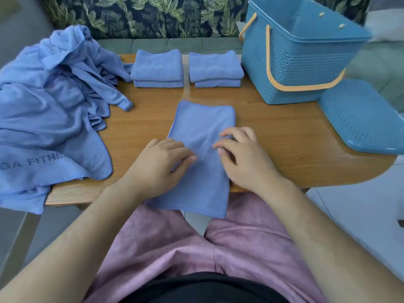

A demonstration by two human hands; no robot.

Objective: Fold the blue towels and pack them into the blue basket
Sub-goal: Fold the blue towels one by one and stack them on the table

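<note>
A blue towel point(202, 127) folded into a long strip lies in front of me, its near end hanging over the table's front edge. My left hand point(161, 165) rests flat on its left half and my right hand point(242, 156) rests on its right half, fingers loosely bent, fingertips close together at the middle. Two stacks of folded blue towels point(157, 68) point(215, 67) sit at the back. A heap of unfolded blue towels point(54, 101) covers the table's left end. The blue basket point(295, 68) with orange handles stands open at the back right.
The basket's blue lid point(360, 117) lies flat at the right end of the wooden table point(295, 145). A leaf-patterned sofa runs behind the table. My pink-trousered lap is below the table's front edge.
</note>
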